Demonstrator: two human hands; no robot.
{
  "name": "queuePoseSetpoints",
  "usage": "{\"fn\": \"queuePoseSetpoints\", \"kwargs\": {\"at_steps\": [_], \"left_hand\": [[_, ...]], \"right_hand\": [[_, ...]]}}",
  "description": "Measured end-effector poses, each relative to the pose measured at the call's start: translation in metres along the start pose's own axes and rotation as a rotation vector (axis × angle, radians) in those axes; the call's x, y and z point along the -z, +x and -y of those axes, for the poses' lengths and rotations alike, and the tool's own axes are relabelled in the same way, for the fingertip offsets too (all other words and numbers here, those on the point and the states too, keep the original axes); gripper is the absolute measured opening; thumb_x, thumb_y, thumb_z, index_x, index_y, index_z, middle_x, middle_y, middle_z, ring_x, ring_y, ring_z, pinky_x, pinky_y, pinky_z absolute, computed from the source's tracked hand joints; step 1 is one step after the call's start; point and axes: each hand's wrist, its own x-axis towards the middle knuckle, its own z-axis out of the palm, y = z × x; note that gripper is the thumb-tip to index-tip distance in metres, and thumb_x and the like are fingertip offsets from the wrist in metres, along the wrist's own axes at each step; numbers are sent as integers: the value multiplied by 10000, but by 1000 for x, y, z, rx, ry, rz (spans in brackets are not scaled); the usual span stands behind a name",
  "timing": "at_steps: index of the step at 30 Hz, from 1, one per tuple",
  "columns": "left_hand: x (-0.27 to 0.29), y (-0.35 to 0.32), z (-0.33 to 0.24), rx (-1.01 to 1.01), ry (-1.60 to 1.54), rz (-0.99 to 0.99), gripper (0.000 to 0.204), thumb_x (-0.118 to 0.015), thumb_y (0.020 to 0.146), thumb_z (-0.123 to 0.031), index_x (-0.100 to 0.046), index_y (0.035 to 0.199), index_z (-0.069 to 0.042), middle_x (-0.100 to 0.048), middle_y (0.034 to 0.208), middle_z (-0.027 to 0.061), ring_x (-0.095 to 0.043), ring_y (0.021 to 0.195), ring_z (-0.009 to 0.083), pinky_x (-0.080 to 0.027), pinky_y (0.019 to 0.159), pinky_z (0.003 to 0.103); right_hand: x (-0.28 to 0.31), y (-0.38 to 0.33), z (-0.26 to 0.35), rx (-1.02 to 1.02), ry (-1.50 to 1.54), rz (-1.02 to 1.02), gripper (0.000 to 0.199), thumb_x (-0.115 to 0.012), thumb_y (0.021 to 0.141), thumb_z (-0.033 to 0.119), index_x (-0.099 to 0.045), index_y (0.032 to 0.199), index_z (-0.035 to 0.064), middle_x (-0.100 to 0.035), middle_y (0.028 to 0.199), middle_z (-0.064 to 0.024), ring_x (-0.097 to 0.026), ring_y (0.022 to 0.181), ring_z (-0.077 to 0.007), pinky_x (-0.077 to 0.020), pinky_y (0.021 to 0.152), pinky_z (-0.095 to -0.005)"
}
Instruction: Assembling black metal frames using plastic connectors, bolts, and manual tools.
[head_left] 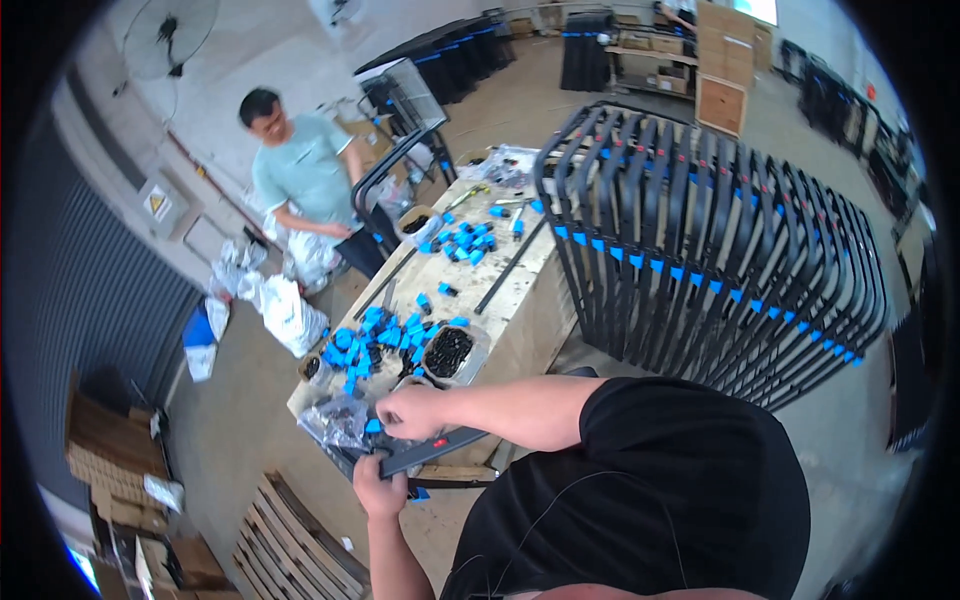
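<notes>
My left hand (378, 487) is wrapped round the end of a black metal frame tube (432, 452) with a small red mark on it, at the table's near corner. Just above that tube is my right hand (412, 412), its fingers curled together; whatever they may hold is hidden. A clear plastic bag (342, 422) of small parts lies beside my right hand, with a blue plastic piece (373, 426) close to the fingers. Behind it stands a tub of small black parts (448, 352). Many blue plastic pieces (375, 335) are heaped on the wooden table (470, 325).
A row of bent black frames (700, 230) with blue fittings stands at the right. Across the table, a person (310, 175) in a light green shirt stands by another black frame (375, 195). A wooden pallet (290, 545) and cardboard boxes (120, 460) lie on the floor at left.
</notes>
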Motion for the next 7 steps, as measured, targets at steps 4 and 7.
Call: {"fn": "queuePoseSetpoints", "kwargs": {"at_steps": [4, 7], "left_hand": [[-23, -52, 33, 511, -498, -70, 143, -708, 790, -25, -583, 858, -21, -645, 838, 44, -633, 780, 152, -529, 718, 313], [-28, -65, 24, 622, -741, -148, 155, -702, 846, -42, -550, 865, -18, -647, 836, 42, -639, 823, 145, -556, 795, 338]], "right_hand": [[66, -69, 21, -83, 85, -218, 248, -718, 849, 255, -636, 952, 44, -677, 824, -122, -690, 784, -303, -545, 724, -433], [125, -152, 13, 47, -111, -307, 227, -717, 837, 254, -651, 968, 81, -694, 892, -144, -693, 833, -299, -527, 722, -450]]}}
